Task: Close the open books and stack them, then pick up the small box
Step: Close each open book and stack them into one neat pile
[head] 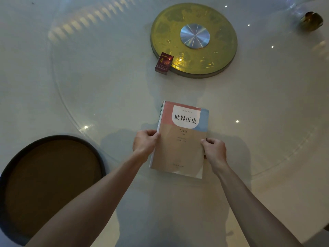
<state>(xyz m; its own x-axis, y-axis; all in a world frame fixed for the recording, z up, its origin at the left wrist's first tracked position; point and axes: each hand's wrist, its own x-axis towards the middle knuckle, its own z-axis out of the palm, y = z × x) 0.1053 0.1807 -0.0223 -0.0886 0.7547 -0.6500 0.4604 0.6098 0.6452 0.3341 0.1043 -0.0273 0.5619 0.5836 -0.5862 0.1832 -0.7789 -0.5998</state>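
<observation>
Pink, blue and tan, the top textbook (pixel 181 139) of the closed stack reads "世界历史" and lies on the near worktop (pixel 106 95). The left hand (pixel 145 142) and right hand (pixel 214 148) clamp its side edges, arms outstretched. The small red box (pixel 163 63), print unreadable, sits farther off.

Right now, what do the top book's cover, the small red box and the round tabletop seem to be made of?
Top book: paper cover, probably glossy coated, with soft sheen near its lower edge. Small red box: likely printed cardboard, with crisp folded edges. Round tabletop: apparently clear glass, since it mirrors ceiling lights and shows the gold disc beneath.
</observation>
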